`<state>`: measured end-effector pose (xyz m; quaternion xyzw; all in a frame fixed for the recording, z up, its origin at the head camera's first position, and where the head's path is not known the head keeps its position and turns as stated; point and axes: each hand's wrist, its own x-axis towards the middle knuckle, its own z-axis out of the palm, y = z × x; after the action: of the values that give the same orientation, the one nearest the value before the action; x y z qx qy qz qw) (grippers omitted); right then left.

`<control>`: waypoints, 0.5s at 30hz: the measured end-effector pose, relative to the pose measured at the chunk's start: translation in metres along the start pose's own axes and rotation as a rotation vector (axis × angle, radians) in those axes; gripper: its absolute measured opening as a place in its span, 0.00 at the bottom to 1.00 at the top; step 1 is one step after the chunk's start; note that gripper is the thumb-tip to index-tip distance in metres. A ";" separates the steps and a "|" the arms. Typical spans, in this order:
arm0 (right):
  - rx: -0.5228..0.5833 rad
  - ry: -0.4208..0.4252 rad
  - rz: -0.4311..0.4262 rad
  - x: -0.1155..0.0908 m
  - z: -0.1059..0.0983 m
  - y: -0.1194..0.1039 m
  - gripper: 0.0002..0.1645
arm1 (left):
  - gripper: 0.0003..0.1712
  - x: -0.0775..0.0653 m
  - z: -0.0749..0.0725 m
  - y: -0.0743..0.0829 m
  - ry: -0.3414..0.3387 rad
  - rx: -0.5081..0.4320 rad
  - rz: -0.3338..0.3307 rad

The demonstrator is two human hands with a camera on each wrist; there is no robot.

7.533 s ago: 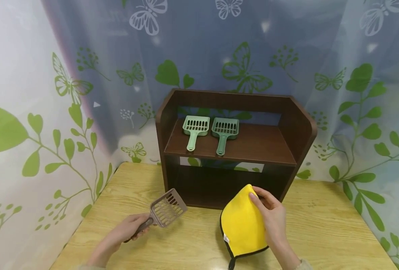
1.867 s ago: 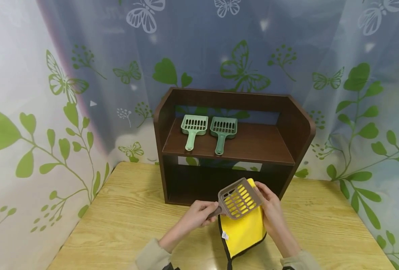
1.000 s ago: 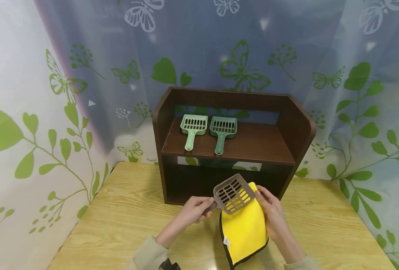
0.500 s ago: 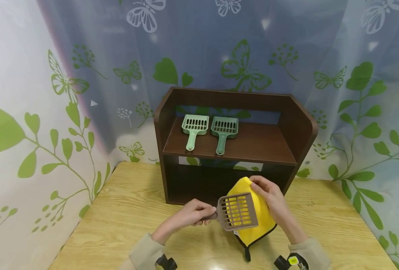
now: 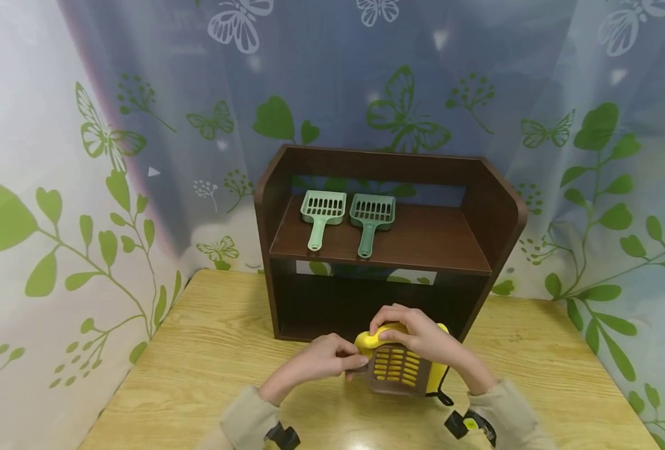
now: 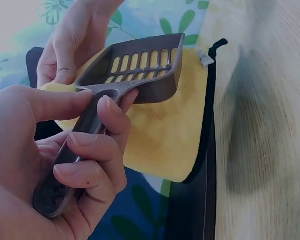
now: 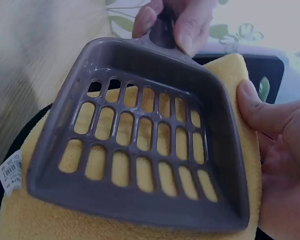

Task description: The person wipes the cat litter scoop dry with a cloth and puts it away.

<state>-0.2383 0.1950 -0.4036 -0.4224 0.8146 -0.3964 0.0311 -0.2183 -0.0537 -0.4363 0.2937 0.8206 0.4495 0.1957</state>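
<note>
My left hand [image 5: 322,362] grips the handle of a brown slotted litter scoop [image 5: 397,389]; in the left wrist view its fingers curl round the handle [image 6: 87,122]. Behind the scoop lies a yellow cloth [image 5: 438,375] with black edging, showing through the slots. My right hand [image 5: 422,340] pinches a fold of this cloth over the scoop's upper rim, close to the handle. In the right wrist view the scoop's hollow side [image 7: 135,202] faces the camera, and the right thumb [image 7: 255,102] presses on the cloth beside the rim.
A dark brown two-level shelf [image 5: 462,240] stands at the back of the wooden table [image 5: 197,375]. On its upper level lie a light green scoop [image 5: 317,234] and a dark green scoop [image 5: 367,240]. A patterned curtain [image 5: 332,81] hangs behind.
The left hand has brought the scoop from the left to the front of the cloth. Most recently the right hand moved left with the cloth, folding it over the scoop's upper rim.
</note>
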 end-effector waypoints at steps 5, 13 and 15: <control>-0.056 -0.008 -0.027 -0.004 -0.003 -0.004 0.07 | 0.19 -0.002 0.001 -0.003 0.029 0.015 -0.004; -0.080 0.034 0.034 -0.023 -0.022 0.007 0.08 | 0.23 -0.009 -0.004 -0.011 0.095 0.027 0.015; -0.060 0.058 0.063 -0.028 -0.026 0.011 0.07 | 0.21 -0.010 -0.005 -0.013 0.100 0.009 0.017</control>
<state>-0.2374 0.2342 -0.4011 -0.3856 0.8395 -0.3827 0.0071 -0.2175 -0.0690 -0.4440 0.2788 0.8288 0.4616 0.1492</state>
